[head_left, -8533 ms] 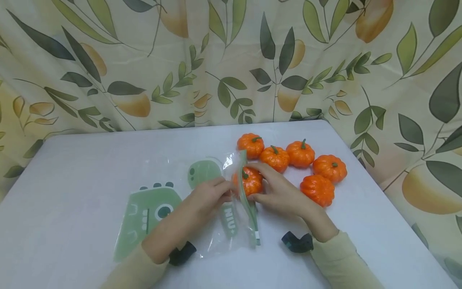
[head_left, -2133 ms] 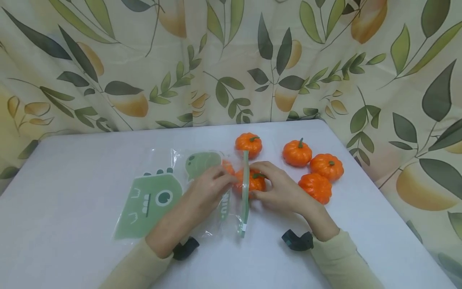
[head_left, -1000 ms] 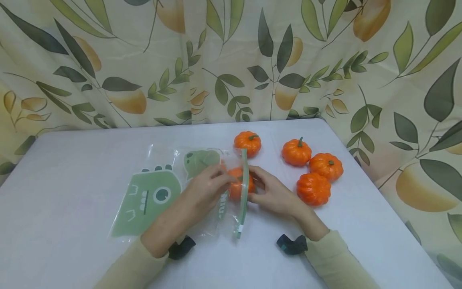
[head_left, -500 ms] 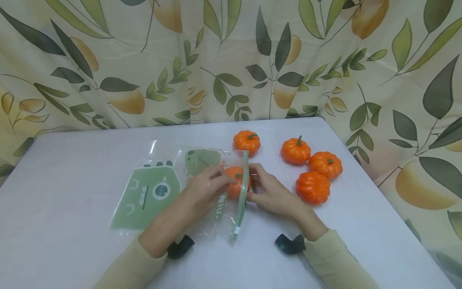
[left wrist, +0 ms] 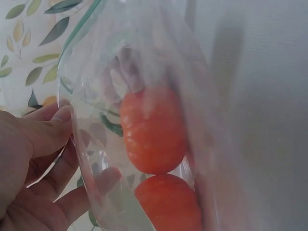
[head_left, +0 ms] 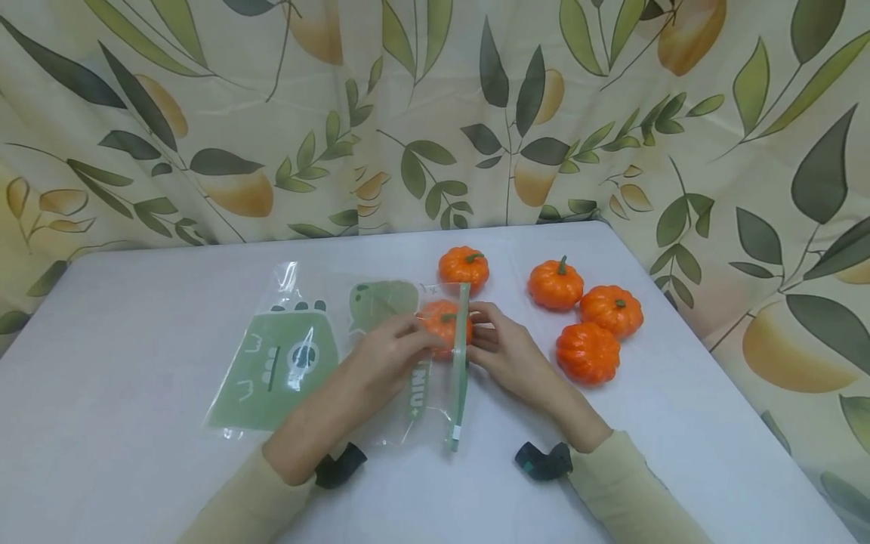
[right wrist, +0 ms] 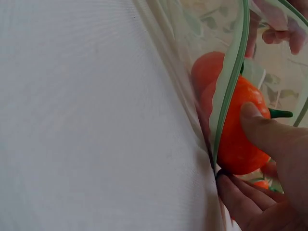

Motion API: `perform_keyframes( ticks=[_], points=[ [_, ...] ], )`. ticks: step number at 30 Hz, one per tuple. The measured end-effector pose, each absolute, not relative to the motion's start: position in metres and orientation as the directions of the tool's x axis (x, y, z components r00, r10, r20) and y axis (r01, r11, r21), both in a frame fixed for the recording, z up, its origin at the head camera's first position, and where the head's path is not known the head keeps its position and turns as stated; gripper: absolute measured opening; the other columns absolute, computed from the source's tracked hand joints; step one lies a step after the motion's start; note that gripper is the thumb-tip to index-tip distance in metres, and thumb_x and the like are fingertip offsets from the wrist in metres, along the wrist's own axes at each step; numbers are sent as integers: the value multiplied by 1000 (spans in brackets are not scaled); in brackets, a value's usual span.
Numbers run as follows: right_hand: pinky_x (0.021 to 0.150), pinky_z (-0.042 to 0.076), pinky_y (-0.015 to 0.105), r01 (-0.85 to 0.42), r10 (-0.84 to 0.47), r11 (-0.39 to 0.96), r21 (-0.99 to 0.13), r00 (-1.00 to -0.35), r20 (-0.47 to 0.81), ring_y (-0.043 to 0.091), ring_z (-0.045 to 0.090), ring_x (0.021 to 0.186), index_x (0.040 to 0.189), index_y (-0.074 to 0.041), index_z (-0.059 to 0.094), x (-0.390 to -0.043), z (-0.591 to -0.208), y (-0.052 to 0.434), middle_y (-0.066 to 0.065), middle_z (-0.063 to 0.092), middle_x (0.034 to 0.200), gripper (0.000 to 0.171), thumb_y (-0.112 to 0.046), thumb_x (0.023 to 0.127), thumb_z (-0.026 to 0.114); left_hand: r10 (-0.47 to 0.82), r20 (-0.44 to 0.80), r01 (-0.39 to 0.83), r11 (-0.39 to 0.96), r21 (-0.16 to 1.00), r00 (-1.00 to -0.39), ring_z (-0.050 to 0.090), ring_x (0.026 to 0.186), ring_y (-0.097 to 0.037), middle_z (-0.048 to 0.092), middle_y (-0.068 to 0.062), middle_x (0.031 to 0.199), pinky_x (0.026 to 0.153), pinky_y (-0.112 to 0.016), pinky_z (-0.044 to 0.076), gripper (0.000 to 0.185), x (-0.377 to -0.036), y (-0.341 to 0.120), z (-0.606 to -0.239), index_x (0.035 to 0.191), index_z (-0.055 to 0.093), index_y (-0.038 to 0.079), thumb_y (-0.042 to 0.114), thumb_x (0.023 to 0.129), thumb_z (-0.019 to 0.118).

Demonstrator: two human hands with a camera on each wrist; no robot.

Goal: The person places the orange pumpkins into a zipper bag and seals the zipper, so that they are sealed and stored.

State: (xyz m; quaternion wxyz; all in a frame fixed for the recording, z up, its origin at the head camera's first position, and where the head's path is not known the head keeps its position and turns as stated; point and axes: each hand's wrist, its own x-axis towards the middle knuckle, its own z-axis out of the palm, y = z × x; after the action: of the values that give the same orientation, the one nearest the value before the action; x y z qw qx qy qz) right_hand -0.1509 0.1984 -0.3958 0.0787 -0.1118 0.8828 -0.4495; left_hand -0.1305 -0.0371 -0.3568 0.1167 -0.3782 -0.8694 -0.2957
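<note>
Two seconds ago the orange pumpkin (head_left: 443,325) stuck out beyond the green zip strip (head_left: 461,363); now I see nearly all of it through clear film at mid-frame, so I judge this one almost fully inside the bag (head_left: 381,301). My right grip (head_left: 506,347), right of centre, has its thumb on that pumpkin and fingers curled beneath, at the bag's mouth. My left grip (head_left: 384,363) pinches the film left of the strip. At the bottom of the left wrist view, a second pumpkin (left wrist: 171,204) already lies inside, touching the first; I reckon it may crowd the way deeper. Four others sit loose on the table (head_left: 122,340): a rear pumpkin (head_left: 464,268) just above the strip's top end, and a trio (head_left: 598,313) towards the right. My left forearm hides much of the bag. A leafy curtain (head_left: 421,113) fills the top.
</note>
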Motion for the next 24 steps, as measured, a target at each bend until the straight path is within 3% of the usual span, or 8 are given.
perform_keyframes(
  ticks=[5, 9, 13, 18, 24],
  points=[
    [92, 56, 37, -114, -226, 557, -823, -974, -18, 29, 66, 118, 113, -9, 48, -150, -397, 196, 14, 61, 130, 35, -13, 90, 73, 582, 429, 723, 533, 441, -691, 63, 98, -17, 66, -3, 104, 92, -29, 57, 23, -131, -37, -357, 108, 74, 17, 5, 88, 73],
    [90, 57, 36, -159, -223, 576, -802, -974, 33, 27, 69, 113, 104, -10, 52, -149, -398, 194, 10, 63, 121, 26, -12, 89, 74, 577, 412, 708, 547, 446, -705, 62, 98, -17, 66, -2, 104, 92, -29, 57, 26, -130, -36, -356, 109, 74, 18, 3, 87, 72],
    [90, 57, 38, -213, -234, 587, -781, -968, 88, 28, 69, 112, 108, -9, 54, -149, -399, 192, 10, 63, 117, 26, -10, 90, 73, 582, 401, 706, 556, 439, -708, 62, 97, -16, 65, -2, 103, 91, -28, 57, 26, -130, -35, -355, 109, 74, 18, 4, 88, 72],
    [95, 56, 40, -270, -264, 615, -741, -956, 129, 26, 65, 116, 124, -10, 59, -147, -399, 192, 8, 62, 122, 35, -8, 92, 69, 577, 437, 723, 531, 441, -690, 61, 94, -16, 65, -2, 100, 87, -26, 58, 21, -130, -35, -357, 106, 75, 17, 7, 87, 73],
    [100, 53, 43, -243, -303, 659, -712, -952, 44, 23, 62, 120, 135, -16, 59, -146, -396, 195, 5, 58, 128, 41, -14, 94, 66, 564, 475, 737, 521, 430, -676, 60, 89, -16, 62, -1, 93, 83, -26, 58, 18, -131, -34, -361, 102, 75, 16, 9, 85, 75]
  ],
)
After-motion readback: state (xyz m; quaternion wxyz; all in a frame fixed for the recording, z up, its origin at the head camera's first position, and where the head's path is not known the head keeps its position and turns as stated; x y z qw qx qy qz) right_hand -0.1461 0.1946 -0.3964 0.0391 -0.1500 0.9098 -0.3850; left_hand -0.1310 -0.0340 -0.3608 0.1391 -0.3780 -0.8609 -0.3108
